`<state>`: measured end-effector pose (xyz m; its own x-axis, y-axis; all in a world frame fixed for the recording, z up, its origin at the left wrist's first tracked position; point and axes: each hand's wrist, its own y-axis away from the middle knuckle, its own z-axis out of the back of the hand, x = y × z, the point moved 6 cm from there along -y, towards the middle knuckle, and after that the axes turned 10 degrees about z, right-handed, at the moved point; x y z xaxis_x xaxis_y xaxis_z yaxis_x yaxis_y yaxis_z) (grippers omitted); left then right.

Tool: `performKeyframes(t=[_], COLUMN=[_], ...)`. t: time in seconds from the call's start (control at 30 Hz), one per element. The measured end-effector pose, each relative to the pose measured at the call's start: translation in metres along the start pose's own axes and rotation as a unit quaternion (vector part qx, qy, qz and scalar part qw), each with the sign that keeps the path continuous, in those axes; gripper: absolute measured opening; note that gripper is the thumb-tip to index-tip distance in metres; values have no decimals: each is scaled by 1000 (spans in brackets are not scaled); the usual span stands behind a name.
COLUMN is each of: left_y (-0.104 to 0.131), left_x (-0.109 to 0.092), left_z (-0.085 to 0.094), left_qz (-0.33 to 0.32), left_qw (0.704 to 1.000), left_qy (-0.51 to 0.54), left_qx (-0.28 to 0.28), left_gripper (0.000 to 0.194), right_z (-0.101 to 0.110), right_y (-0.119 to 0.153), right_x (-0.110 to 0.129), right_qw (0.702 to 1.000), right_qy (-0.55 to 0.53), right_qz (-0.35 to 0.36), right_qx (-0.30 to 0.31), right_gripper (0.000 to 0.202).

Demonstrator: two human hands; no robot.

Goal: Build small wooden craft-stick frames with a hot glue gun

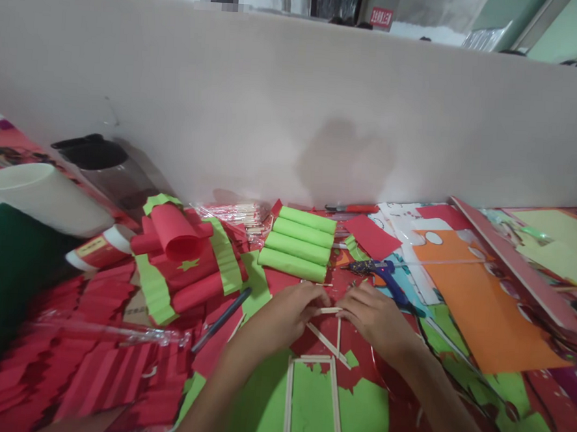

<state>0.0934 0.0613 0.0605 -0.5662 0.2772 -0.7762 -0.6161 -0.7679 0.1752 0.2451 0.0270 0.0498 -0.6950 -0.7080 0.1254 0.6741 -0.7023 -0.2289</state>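
Observation:
My left hand (292, 314) and my right hand (375, 319) meet over the red table surface, fingers bent and closed around the two ends of a short pale wooden stick (330, 310). Just below it, two loose thin sticks (327, 343) slant towards each other, meeting near a green paper scrap (351, 359). Nearer to me, a narrow frame of wooden sticks (289, 398) lies on green paper (364, 419). A blue glue gun (392, 279) rests just beyond my right hand. Some fingertips are hidden behind the hands.
Rolled green paper (299, 243) lies ahead. To the left are a red-and-green paper craft (192, 269), pleated red paper (103, 374), a dark pen (221, 321) and a white cup (40, 194). Orange paper (488, 306) lies right. A pale partition (256, 103) stands behind.

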Motion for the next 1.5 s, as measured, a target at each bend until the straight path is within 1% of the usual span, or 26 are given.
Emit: performKeyframes(t=[0.1,0.2,0.3,0.37,0.4,0.47,0.57,0.6,0.63,0.67,0.73,0.8,0.83,0.87,0.9,1.0,1.03,1.1,1.13,1.2,1.27,1.37,1.4,1.5], left_y=[2,4,8,9,10,11,13,13,14,14,15,16,16,16,16,16,16,15,14,13,12,11,11,10], left_x=[-2,1,10,15,18,21,24,25,25,25,23,21,20,19,18,16,16,16,17,19,19,12,9,3], left_z=[3,8,15,19,21,25,29,30,30,31,30,29,29,29,29,30,30,29,29,28,27,23,22,14], left_qz=[7,27,48,56,59,64,85,91,93,92,83,71,69,70,73,84,84,80,79,81,77,56,51,45], left_qw=[1000,999,999,998,998,998,996,995,995,995,996,997,997,997,997,995,995,995,995,995,995,995,995,996], left_qy=[3,2,5,3,0,-9,-32,-37,-39,-37,-18,7,16,23,28,40,46,54,57,59,66,77,77,70], left_qx=[16,16,5,-4,-6,-9,-14,-15,-15,-14,-8,5,11,15,18,23,24,25,24,19,19,28,33,46], left_gripper=[26,24,23,22,22,21,22,23,24,25,32,39,42,43,43,41,40,39,38,37,37,40,41,45], right_z=[4,13,27,38,43,51,60,61,63,65,69,75,77,79,80,78,77,75,72,64,52,36,32,24], right_y=[0,3,7,12,16,27,54,63,69,72,71,66,63,59,56,47,46,43,41,32,20,3,-2,-10], right_x=[-1,-6,-10,-16,-19,-30,-51,-58,-64,-69,-74,-73,-71,-67,-63,-56,-54,-51,-49,-40,-26,-3,3,11], right_qw=[1000,999,990,972,956,907,805,776,766,778,829,877,895,909,919,932,934,941,947,961,967,956,950,938], right_qy=[-7,-27,-60,-101,-127,-177,-222,-228,-226,-209,-159,-87,-46,-1,41,123,130,114,88,5,-104,-213,-237,-269], right_qz=[0,-25,-69,-124,-158,-228,-308,-325,-340,-352,-356,-329,-308,-286,-267,-234,-232,-232,-229,-216,-199,-187,-193,-214], right_qx=[-9,-41,-107,-174,-214,-306,-456,-490,-496,-476,-401,-340,-319,-303,-288,-248,-237,-221,-209,-174,-123,-72,-67,-49], right_gripper=[24,26,26,24,22,18,22,25,25,26,32,42,47,49,46,21,20,28,29,29,31,25,23,20])
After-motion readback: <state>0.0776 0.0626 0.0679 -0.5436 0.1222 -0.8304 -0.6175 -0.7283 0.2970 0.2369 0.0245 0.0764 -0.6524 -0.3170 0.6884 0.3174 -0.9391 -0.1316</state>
